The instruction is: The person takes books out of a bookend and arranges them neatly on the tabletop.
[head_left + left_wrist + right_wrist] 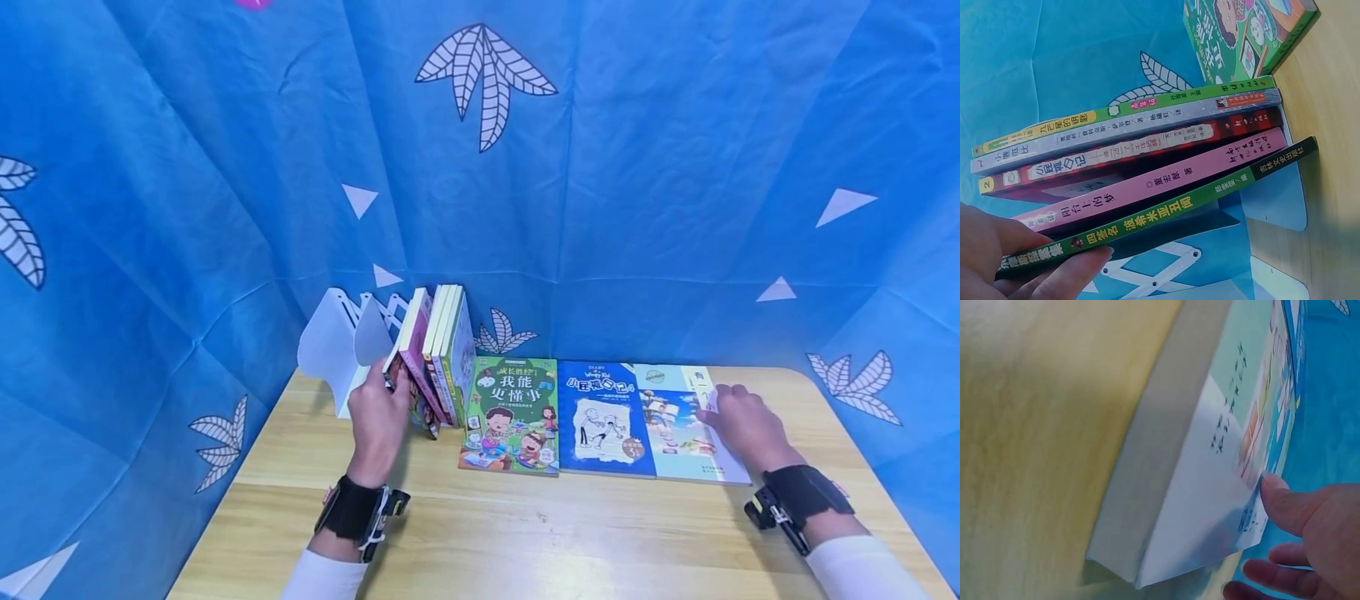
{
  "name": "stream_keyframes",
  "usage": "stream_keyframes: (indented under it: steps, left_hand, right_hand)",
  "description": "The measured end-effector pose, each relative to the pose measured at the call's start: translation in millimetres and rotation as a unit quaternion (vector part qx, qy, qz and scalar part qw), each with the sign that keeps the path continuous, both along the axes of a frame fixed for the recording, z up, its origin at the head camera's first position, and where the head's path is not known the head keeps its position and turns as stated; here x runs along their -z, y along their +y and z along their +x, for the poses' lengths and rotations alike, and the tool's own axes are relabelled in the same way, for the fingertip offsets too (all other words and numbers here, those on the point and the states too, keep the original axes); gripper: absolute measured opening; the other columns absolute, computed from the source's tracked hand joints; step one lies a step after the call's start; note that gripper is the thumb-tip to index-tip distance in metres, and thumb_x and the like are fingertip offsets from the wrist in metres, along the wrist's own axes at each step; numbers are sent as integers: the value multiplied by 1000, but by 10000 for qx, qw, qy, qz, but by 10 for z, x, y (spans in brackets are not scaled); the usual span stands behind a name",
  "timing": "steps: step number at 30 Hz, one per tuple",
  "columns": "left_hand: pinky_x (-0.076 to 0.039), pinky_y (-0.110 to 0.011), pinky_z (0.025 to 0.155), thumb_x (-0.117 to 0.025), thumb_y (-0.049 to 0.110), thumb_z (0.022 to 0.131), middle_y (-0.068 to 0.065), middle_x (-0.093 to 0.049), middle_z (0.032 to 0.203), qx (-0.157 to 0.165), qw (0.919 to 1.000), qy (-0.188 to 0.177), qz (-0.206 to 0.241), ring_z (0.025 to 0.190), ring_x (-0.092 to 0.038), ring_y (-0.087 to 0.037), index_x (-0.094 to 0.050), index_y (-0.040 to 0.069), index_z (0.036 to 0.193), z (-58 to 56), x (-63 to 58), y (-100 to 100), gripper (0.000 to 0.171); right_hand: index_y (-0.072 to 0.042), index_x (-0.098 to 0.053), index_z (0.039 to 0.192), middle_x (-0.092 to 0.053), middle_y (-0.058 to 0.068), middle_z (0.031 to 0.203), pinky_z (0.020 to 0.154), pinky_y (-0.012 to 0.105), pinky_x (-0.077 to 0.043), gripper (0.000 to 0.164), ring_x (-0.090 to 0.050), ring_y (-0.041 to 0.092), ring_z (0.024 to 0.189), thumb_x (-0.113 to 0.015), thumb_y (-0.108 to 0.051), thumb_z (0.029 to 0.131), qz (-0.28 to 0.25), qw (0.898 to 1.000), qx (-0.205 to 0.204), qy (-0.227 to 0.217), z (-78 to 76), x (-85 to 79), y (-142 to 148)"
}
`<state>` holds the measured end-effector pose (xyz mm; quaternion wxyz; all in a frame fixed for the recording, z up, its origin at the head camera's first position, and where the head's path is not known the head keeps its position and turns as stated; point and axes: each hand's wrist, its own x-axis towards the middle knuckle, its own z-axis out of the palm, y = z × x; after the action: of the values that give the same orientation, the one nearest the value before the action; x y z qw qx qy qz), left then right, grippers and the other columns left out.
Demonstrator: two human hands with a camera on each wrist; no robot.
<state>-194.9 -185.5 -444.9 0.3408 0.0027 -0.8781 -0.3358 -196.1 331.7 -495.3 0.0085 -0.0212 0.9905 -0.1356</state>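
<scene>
While left hand (379, 417) pinches leaning green-spined book (1166, 209), pale book (686, 429), long axis front-to-back, lies left of relaxed right hand (750, 429), thumb touching.

"What's the left hand (378, 421) doing?"
"Pinching, thumb (1013, 236) opposite the fingers (1082, 274)."
"And the right hand (750, 429)?"
"Thumb out, apart from the fingers, which are loosely bent."
"Arms (333, 547)?"
"Both reach forward, well apart, backs of the hands toward the head camera."
</scene>
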Motion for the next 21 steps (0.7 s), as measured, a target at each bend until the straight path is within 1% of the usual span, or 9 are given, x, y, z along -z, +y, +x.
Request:
stream_keyframes:
  steps: [3,6,9,13,19,21]
  left_hand:
    - [-55,-23,41,-68,3,97,-25,-75,77,26,10000,-44,-70,51,-69,-25,-67,-9,122,30,-6,13,28]
    - [-54,-23,40,-68,2,96,-25,-74,76,60,9998,19,-183,48,-67,-23,-66,-9,123,57,-8,30,29]
    - [-56,-26,41,-69,1,95,-26,-74,74,93,9995,113,-275,47,-66,-23,-66,-10,123,77,-10,46,30]
    - [-58,-31,43,-69,0,95,-26,-74,74,118,9993,182,-304,48,-67,-25,-66,-10,122,92,-14,58,30]
    - [-52,-20,39,-69,1,95,-24,-73,70,84,9994,155,-300,44,-62,-21,-67,-11,121,112,-5,55,29]
    - [-50,-19,38,-69,1,96,-24,-73,72,79,9995,131,-265,43,-62,-21,-66,-11,122,122,-3,53,29]
  right_hand:
    - [24,-44,138,-55,46,121,88,74,-52,62,-55,63,110,-65,-23,102,-10,9999,-79,88,31,-11,-42]
    - [23,-44,139,-54,47,124,93,76,-50,62,-54,64,114,-63,-23,103,-203,9995,-197,160,58,-41,-93]
    - [22,-42,142,-51,48,132,100,77,-46,64,-51,65,120,-62,-26,104,-312,9988,-305,227,76,-80,-150]
    - [21,-41,144,-46,49,139,104,78,-43,68,-47,66,125,-61,-32,105,-353,9981,-379,329,93,-139,-240]
    - [18,-42,145,-45,46,144,107,77,-42,69,-45,65,130,-63,-34,104,-430,9965,-508,500,151,-246,-404]
    - [16,-42,147,-44,45,146,109,77,-41,70,-43,64,133,-65,-34,102,-476,9961,-545,513,177,-283,-468]
